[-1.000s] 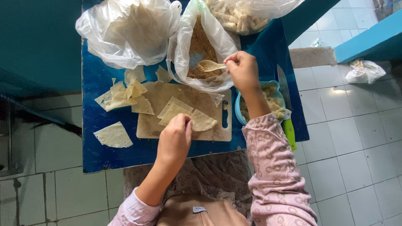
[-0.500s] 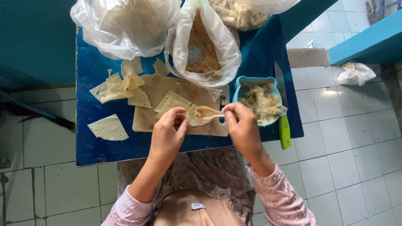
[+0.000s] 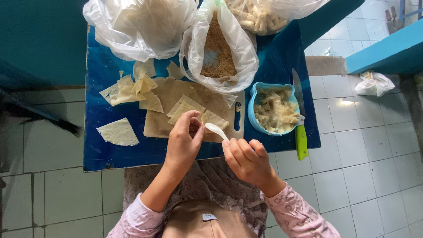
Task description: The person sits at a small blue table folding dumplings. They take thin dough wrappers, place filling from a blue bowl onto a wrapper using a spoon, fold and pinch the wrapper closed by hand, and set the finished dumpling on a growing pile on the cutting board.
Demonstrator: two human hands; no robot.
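Filling is in hand: a white spoon (image 3: 217,129) is gripped by the right hand (image 3: 247,159) over a wrapper piece (image 3: 214,119) pinched by the left hand (image 3: 183,143) on the cutting board (image 3: 167,125). Several cut wrappers (image 3: 118,132) lie unfilled; the blue bowl (image 3: 274,109) is judged well stocked.
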